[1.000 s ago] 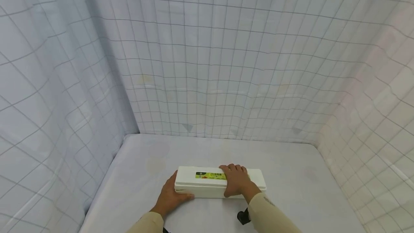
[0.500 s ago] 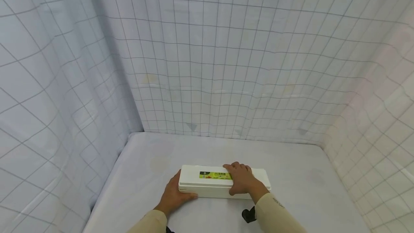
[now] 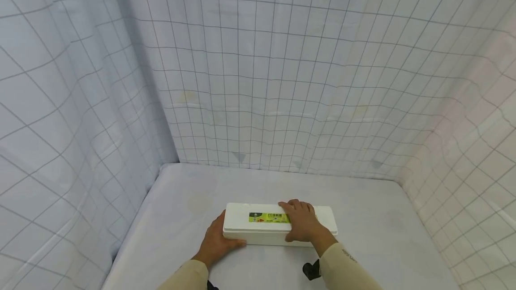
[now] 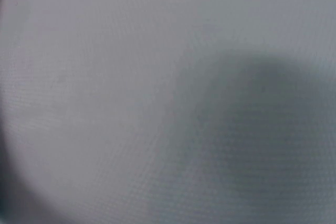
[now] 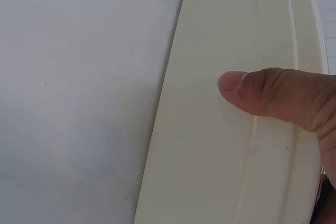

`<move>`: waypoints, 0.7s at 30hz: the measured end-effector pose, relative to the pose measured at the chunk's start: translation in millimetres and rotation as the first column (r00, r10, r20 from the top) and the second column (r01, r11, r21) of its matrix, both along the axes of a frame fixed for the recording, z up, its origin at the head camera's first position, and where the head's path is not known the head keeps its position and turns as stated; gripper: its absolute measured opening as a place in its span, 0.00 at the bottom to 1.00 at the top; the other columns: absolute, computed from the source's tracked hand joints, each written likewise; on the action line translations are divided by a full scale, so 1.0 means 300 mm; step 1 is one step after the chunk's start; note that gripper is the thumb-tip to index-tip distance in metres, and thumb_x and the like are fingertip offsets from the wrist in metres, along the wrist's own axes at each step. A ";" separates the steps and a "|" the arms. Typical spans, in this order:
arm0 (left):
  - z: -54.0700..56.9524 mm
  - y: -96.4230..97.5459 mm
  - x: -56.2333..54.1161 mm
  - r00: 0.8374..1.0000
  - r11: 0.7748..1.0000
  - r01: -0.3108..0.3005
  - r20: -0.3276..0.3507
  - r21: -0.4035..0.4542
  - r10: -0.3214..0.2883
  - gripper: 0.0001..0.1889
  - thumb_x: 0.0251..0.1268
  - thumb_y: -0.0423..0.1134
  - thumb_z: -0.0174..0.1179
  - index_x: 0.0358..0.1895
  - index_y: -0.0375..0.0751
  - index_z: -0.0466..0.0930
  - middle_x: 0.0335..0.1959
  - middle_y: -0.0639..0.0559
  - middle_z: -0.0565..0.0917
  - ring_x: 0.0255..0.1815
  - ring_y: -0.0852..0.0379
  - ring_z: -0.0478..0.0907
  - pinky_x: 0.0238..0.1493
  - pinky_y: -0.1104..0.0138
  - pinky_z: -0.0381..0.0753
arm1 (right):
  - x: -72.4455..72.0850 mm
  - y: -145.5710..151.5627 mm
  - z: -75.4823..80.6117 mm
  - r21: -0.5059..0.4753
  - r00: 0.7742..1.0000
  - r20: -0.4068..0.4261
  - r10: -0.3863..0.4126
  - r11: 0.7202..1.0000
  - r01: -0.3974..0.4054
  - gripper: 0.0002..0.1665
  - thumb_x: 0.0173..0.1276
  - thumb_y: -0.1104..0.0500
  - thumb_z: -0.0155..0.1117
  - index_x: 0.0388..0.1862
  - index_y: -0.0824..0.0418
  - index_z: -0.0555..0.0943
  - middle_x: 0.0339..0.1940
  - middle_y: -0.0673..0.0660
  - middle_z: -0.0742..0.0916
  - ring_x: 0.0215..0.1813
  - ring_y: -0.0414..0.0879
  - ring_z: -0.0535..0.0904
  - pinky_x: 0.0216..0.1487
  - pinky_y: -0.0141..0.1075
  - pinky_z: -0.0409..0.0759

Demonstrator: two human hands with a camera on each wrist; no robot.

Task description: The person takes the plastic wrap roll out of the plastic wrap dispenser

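Note:
A long white cling film box lies crosswise on the white-covered table, its lid down and a yellow-green label on top. At its left end, my left hand grips the box, with the thumb along the lower front face. Over the lid, right of the label's middle, lies my right hand. Its fingers reach the far edge and its thumb presses the front, across the lid's seam in the right wrist view. The left wrist view shows mostly blurred white cloth and a dark shadow.
White grid-patterned curtains enclose the table at the back and both sides. A black piece shows beside the right sleeve, and another dark bit shows by the left sleeve.
The head view has shifted slightly, so box and hands appear a little farther right. A narrow gap under the lid's left end has closed. Both hands keep their hold.

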State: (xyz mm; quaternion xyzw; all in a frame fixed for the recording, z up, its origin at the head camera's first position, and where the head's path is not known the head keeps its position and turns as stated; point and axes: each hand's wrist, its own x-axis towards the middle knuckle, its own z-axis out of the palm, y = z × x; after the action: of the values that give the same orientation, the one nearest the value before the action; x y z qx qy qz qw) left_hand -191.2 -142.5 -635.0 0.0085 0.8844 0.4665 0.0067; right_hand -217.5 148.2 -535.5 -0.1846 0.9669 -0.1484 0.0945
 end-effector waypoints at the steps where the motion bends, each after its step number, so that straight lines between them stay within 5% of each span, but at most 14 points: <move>1: 0.000 0.000 0.000 1.000 1.000 0.001 -0.003 0.000 -0.001 0.63 0.30 0.62 0.85 0.77 0.55 0.62 0.70 0.54 0.77 0.72 0.44 0.72 0.73 0.41 0.68 | 0.002 0.000 0.001 -0.003 1.000 -0.001 -0.001 1.000 0.001 0.62 0.43 0.53 0.88 0.77 0.51 0.66 0.69 0.60 0.74 0.73 0.64 0.67 0.76 0.65 0.57; 11: 0.003 0.006 0.008 1.000 0.999 -0.013 0.004 0.039 0.012 0.62 0.30 0.60 0.85 0.77 0.50 0.65 0.71 0.49 0.77 0.73 0.42 0.71 0.74 0.40 0.66 | 0.018 0.012 0.000 -0.043 1.000 -0.029 0.005 0.999 -0.007 0.64 0.45 0.46 0.88 0.79 0.49 0.64 0.70 0.60 0.72 0.73 0.64 0.66 0.75 0.65 0.58; 21: 0.005 0.005 0.004 1.000 0.999 -0.016 -0.014 0.050 0.017 0.52 0.30 0.58 0.86 0.67 0.50 0.74 0.59 0.53 0.85 0.62 0.50 0.80 0.67 0.47 0.77 | 0.042 0.003 0.008 -0.018 0.983 -0.182 0.009 1.000 -0.013 0.62 0.45 0.37 0.85 0.78 0.48 0.66 0.68 0.57 0.75 0.69 0.61 0.70 0.74 0.60 0.65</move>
State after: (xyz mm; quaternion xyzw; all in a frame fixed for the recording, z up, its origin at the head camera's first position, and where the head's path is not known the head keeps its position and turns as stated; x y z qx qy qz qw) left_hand -190.1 -140.9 -633.6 0.0047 0.8726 0.4883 -0.0039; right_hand -205.0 149.0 -533.0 -0.2036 0.9691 -0.1395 0.0050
